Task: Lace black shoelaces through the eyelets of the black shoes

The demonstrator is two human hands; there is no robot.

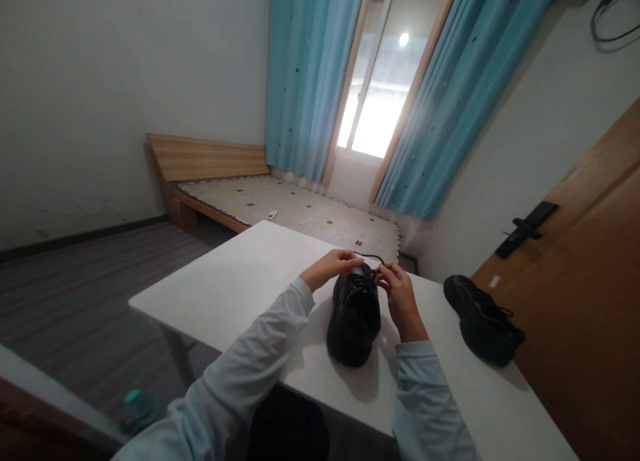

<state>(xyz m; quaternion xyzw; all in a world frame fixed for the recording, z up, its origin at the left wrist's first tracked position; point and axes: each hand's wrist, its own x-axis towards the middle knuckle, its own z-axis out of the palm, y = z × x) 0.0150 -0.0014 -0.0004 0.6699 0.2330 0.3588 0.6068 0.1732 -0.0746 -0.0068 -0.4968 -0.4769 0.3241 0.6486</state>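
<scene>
Black lace-up shoe (353, 338) sits on white flat-topped surface (240, 281), laced part btwn fingers of L hand (343, 262) & R hand (399, 293). R fingers pinch thin black lace (371, 255); L fingers closed by laces, exact grip unclear. 2nd black shoe (483, 322) well apart, R side.

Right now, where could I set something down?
The table is bare between the left hand and the bed; a narrower patch lies between the right hand and rightmost shoe. It's crowded around the middle shoe, both hands there.
</scene>
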